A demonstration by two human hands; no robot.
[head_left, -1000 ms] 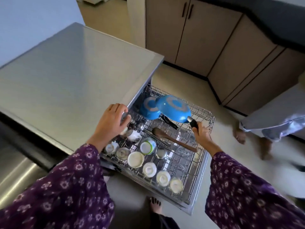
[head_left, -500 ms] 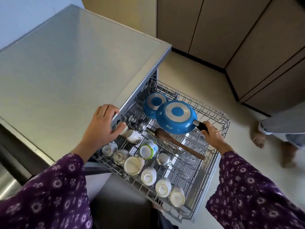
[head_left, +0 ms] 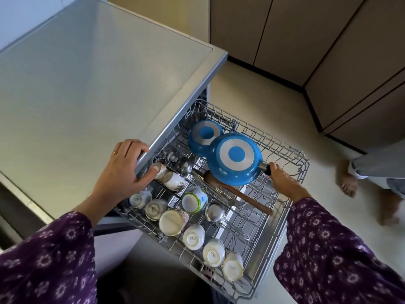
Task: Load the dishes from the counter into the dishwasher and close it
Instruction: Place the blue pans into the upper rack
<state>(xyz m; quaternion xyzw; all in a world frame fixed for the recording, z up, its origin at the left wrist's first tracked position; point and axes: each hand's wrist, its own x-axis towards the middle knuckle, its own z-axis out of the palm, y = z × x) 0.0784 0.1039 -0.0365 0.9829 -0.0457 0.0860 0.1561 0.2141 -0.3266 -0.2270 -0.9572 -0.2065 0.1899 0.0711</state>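
Blue pan [head_left: 234, 159] bottom-up; right hand [head_left: 283, 182] curls its fingers [head_left: 274, 167] round the handle [head_left: 267, 171] (mostly hidden); left hand [head_left: 122, 170] grips the worktop [head_left: 87, 84] edge.

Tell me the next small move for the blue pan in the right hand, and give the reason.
Probably lower the blue pan bottom-up onto bare wires of the rack, beside the smaller blue pan. The right hand grips its handle and holds it over the wooden spoon; the left hand grips the counter edge.
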